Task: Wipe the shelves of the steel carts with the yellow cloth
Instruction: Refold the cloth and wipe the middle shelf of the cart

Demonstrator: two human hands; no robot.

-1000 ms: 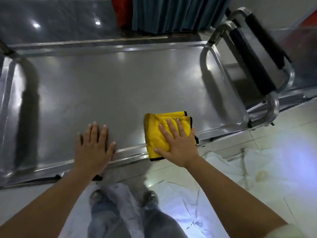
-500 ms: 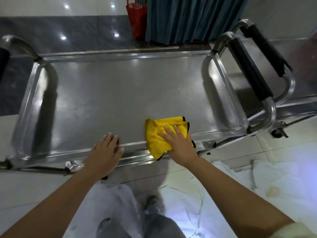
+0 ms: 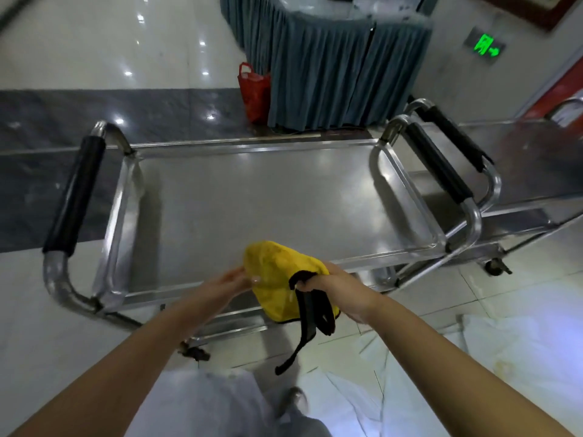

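The yellow cloth (image 3: 277,279) with black trim hangs bunched in the air in front of the near edge of the steel cart (image 3: 252,197). My right hand (image 3: 334,285) grips its right side, with black edging dangling below the hand. My left hand (image 3: 233,279) touches the cloth's left side; its fingers are blurred and partly hidden behind the fabric. The cart's top shelf is bare and shiny, with black-padded handles at both ends. A second steel cart (image 3: 520,171) stands against its right end.
A red bag (image 3: 254,89) and a table with a blue-grey skirt (image 3: 331,64) stand beyond the cart. White sheets (image 3: 473,357) lie on the tiled floor at the lower right. My legs and a shoe (image 3: 296,402) show below.
Both hands left the cart's top shelf. The right hand lifted the cloth off the near edge, and the left hand came over to it. The view pulled back and higher.
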